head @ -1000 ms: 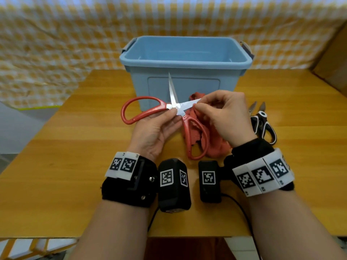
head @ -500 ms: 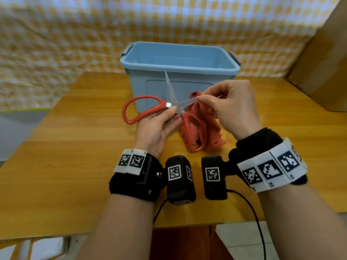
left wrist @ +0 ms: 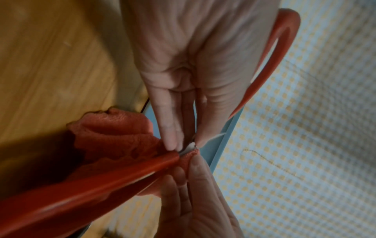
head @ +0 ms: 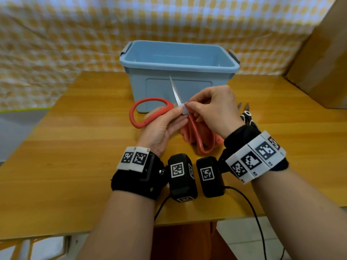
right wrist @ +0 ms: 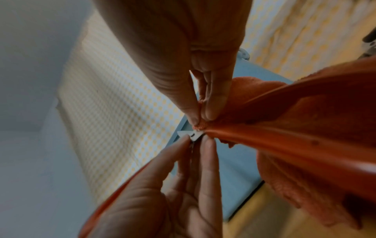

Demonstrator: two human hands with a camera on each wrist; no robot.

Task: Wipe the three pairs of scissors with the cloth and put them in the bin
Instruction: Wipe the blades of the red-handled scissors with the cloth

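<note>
Hands met in front of the blue bin (head: 178, 87), which stood open on the wooden table (head: 75, 147). Just before the bin's front wall, the left hand (head: 161, 128) pinched the red-handled scissors (head: 150, 113) near the pivot between thumb and fingers, one blade pointing up across the wall. Against that pivot, the right hand (head: 214, 111) pinched a fold of the red cloth (left wrist: 114, 133), the rest hanging toward the table. Right of the bin, black-handled scissors (head: 247, 115) lay on the table, partly hidden behind the right wrist.
</note>
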